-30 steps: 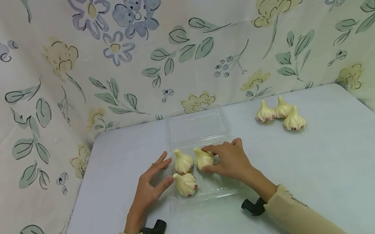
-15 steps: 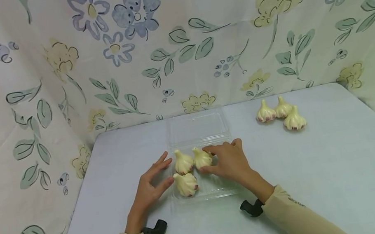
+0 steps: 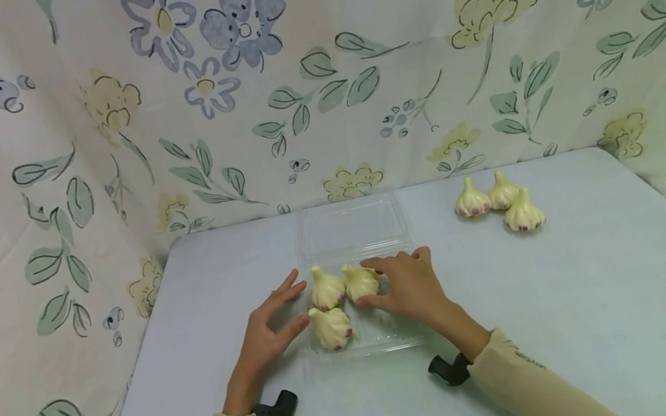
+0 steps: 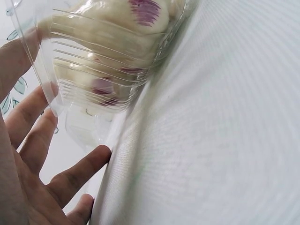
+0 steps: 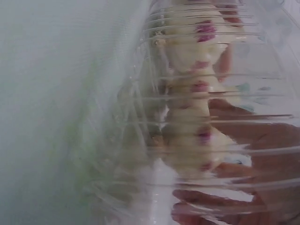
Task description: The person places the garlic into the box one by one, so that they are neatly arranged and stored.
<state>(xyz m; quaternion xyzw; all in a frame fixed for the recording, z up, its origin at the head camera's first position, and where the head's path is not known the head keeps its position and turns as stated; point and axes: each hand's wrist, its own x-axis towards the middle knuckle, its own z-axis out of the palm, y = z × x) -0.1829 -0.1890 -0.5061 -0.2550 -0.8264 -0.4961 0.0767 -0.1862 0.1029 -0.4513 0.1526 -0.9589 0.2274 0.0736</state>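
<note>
A clear plastic clamshell box [image 3: 389, 338] lies with its lid [image 3: 350, 227] folded back, away from me. Two garlic bulbs [image 3: 331, 330] sit in its left half, one behind the other. My right hand [image 3: 413, 284] pinches a third garlic bulb [image 3: 358, 284] between thumb and fingers, inside the box beside the rear left one. My left hand [image 3: 266, 333] has its fingers spread at the box's left side; in the left wrist view its fingers [image 4: 35, 112] reach the clear rim. The right wrist view looks through the ribbed wall [image 5: 225, 119], which blurs the right hand.
Three more garlic bulbs [image 3: 503, 193] stand in a cluster at the back right of the white table [image 3: 589, 296]. A floral cloth [image 3: 313, 92] hangs behind and along the sides of the table. Black wrist mounts [image 3: 276, 407] sit under both wrists.
The garlic bulb in my right hand shifts slightly left and then back a little. My left hand, the box and the other bulbs stay about where they were.
</note>
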